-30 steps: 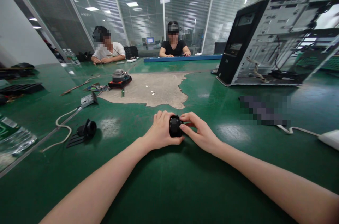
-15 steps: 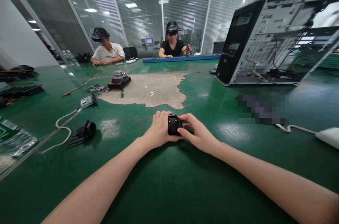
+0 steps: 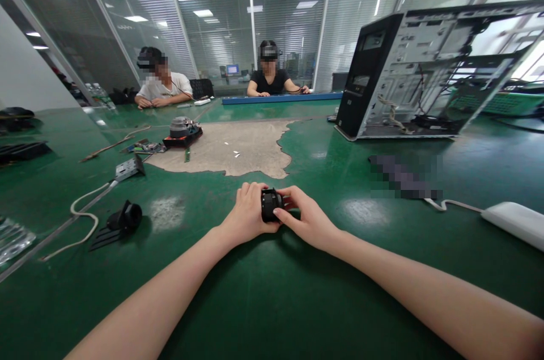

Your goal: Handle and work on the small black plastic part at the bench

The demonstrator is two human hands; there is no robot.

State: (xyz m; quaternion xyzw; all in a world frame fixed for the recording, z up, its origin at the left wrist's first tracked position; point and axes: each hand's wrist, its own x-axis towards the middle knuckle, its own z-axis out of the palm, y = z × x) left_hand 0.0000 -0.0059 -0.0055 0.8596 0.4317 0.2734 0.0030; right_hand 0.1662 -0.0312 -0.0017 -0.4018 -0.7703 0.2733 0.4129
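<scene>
Between my two hands is a small, chunky black part (image 3: 271, 205) with a ribbed, rounded side; what kind of part it is cannot be made out. My left hand (image 3: 247, 214) wraps around its left side, fingers over the far edge. The thumb and fingers of my right hand (image 3: 305, 214) pinch it from the right. It is held low over the green tabletop (image 3: 272, 292); whether it touches the surface is hidden. To the left lies a black plastic piece (image 3: 121, 221) with a round end and flat prongs, apart from my hands.
An opened computer case (image 3: 369, 76) stands at the right, near a white power strip (image 3: 514, 221) with a cord. Left lie a metal bracket (image 3: 128, 167), a cable (image 3: 79, 210), a plastic bottle (image 3: 15, 240) and a heatsink fan (image 3: 182, 128). Two people sit across the table.
The whole view has shifted slightly to the right, so things appear further left. My hands keep the same hold on the black part. The co-worker in black has lowered a raised hand to the table.
</scene>
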